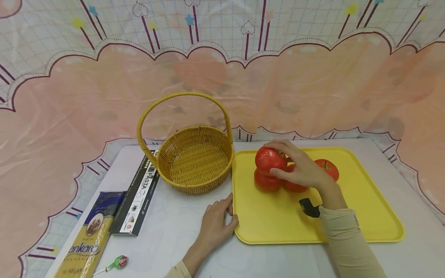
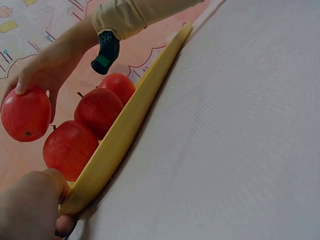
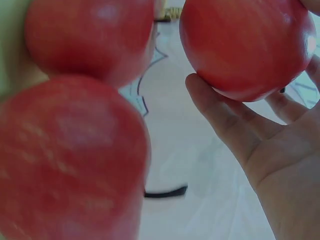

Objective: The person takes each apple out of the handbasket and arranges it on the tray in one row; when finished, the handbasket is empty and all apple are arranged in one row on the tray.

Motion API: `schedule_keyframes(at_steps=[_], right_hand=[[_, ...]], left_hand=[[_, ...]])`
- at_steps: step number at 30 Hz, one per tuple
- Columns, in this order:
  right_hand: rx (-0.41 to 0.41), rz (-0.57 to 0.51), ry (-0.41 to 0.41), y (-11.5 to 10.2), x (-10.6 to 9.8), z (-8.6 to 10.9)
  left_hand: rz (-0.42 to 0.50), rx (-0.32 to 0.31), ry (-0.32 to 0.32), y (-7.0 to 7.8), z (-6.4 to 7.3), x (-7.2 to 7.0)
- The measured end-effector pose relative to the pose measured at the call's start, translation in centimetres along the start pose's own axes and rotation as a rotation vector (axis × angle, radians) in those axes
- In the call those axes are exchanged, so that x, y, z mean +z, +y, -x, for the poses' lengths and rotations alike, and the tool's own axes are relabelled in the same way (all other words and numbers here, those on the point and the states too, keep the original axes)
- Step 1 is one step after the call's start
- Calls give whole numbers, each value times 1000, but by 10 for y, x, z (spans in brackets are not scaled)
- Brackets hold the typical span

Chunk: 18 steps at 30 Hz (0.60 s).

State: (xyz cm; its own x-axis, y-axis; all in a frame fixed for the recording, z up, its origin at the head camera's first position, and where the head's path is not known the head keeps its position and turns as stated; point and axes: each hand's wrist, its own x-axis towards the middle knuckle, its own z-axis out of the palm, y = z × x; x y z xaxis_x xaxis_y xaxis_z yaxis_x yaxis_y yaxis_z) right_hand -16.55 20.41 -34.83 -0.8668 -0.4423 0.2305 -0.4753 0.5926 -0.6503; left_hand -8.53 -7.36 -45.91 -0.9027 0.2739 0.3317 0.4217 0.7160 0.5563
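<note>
My right hand grips a shiny red apple between thumb and fingers. In the left wrist view this held apple hangs above the yellow tray, apart from the others. Three more apples sit on the tray: one just under the held apple, one partly hidden by my hand, and one farther right. At the tray's left side, my left hand pinches the rim, thumb on the inner side and a finger below.
A woven basket with a tall arched handle stands left of the tray. Beside it lie a black and white pasta box, an Ankara pasta bag and a lollipop. A patterned cloth hangs behind the white table.
</note>
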Motion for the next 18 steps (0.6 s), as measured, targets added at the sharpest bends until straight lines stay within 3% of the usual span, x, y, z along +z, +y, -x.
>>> schedule_keyframes(at_steps=[7,18], right_hand=[[32,-71,25,6,-9,4],[73,-83,40,12,-20,9]], left_hand=[[-4,1,5,-1,0,0],[7,-3,4,-3,0,1]])
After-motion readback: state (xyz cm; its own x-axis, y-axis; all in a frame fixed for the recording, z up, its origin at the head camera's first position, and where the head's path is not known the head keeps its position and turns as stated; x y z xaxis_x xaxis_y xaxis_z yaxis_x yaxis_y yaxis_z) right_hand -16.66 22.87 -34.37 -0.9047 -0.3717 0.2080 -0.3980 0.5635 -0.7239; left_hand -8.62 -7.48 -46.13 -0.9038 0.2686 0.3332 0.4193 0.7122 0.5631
